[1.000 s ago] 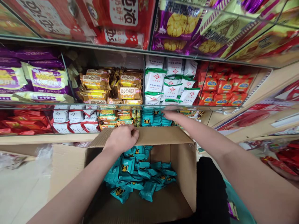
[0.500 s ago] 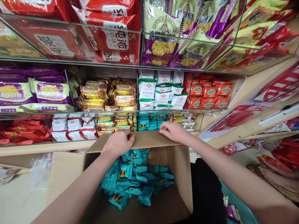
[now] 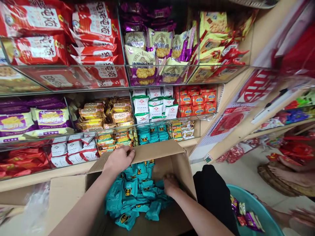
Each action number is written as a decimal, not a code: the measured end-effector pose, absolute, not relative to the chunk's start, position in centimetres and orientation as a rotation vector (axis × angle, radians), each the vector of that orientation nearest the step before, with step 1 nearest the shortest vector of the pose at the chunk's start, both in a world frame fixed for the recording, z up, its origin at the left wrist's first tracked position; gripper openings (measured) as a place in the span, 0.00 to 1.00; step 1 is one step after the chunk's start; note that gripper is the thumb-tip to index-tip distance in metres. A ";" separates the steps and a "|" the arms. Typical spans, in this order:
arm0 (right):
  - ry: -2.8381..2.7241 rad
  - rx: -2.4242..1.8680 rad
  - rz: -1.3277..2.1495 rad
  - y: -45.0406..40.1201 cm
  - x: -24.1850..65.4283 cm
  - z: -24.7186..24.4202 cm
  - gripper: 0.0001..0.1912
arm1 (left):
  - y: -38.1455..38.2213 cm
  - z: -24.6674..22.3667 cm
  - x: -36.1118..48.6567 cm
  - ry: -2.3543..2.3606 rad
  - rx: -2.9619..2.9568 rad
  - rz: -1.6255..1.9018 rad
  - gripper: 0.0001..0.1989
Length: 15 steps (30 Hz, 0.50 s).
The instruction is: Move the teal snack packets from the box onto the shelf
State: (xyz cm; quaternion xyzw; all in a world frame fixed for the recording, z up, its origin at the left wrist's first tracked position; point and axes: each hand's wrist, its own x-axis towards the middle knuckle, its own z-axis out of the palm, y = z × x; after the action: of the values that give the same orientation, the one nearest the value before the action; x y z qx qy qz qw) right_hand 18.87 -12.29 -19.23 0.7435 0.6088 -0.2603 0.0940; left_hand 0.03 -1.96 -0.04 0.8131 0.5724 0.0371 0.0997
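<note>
In front of me an open cardboard box point(image 3: 93, 226) holds a heap of small teal snack packets point(image 3: 130, 188) with dark and yellow badges. My left hand point(image 3: 119, 159) is closed over the box's far flap point(image 3: 157, 150), fingers on top of the cardboard. Inside the box, my right hand point(image 3: 171, 186) is down at the right side of the heap, touching the packets there. Its fingers are shaded and partly hidden, so whether they grip a packet does not show.
Beyond the box, glass-fronted shelves carry red biscuit bags point(image 3: 39, 49), white-and-green packs point(image 3: 155, 108) and matching teal packets point(image 3: 152, 132). A teal basin point(image 3: 268, 213) with a few snacks stands at lower right. A person's bare foot point(image 3: 285, 175) is farther right.
My right hand has left the flap and moved down into the box beside the teal packets. My left hand stays on the flap. The view has tilted upward and turned right.
</note>
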 end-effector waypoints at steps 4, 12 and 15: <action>1.791 2.277 -0.737 -12.6 19.5 -19.7 0.26 | -2.3 0.3 0.1 1.718 2.388 0.101 0.21; 1.720 2.363 -0.718 -12.4 18.9 -20.1 0.22 | -2.6 0.6 0.1 1.733 2.395 0.099 0.22; 1.650 2.373 -0.786 -12.4 18.9 -19.8 0.29 | -2.9 0.8 0.1 1.730 2.402 0.097 0.22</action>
State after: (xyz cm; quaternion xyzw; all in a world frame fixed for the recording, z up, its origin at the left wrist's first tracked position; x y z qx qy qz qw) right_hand 18.93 -12.38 -19.84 0.7901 0.5494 -0.2619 0.0731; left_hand 0.11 -2.95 0.82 0.8077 0.5818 0.0326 0.0897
